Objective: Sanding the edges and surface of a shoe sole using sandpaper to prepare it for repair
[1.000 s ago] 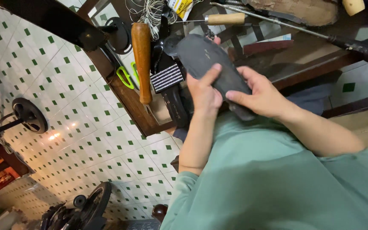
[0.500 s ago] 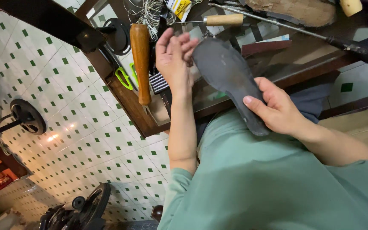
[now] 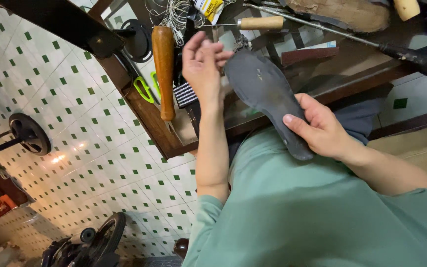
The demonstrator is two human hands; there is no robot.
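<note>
A dark grey shoe sole [image 3: 265, 96] is held over my lap, its heel end gripped by my right hand [image 3: 322, 129] with the thumb on top. My left hand [image 3: 202, 66] is raised beside the toe end of the sole, fingers loosely curled and apart, holding nothing. It hovers over the edge of a wooden workbench [image 3: 149, 123], close to a wooden-handled tool [image 3: 164, 69] and a black-and-white striped brush [image 3: 186, 95].
The bench carries green-handled scissors [image 3: 144, 89], a tangle of thread [image 3: 174, 15], an awl with a light wooden handle [image 3: 260, 22], a long metal rod [image 3: 342, 34] and a worn brown sole [image 3: 344, 12]. White floor tiles with green squares lie left, with black metal wheels [image 3: 28, 133].
My left hand has let go of the sole and lifted up beside its toe. The right hand has slid to the heel end and tilted the sole.
</note>
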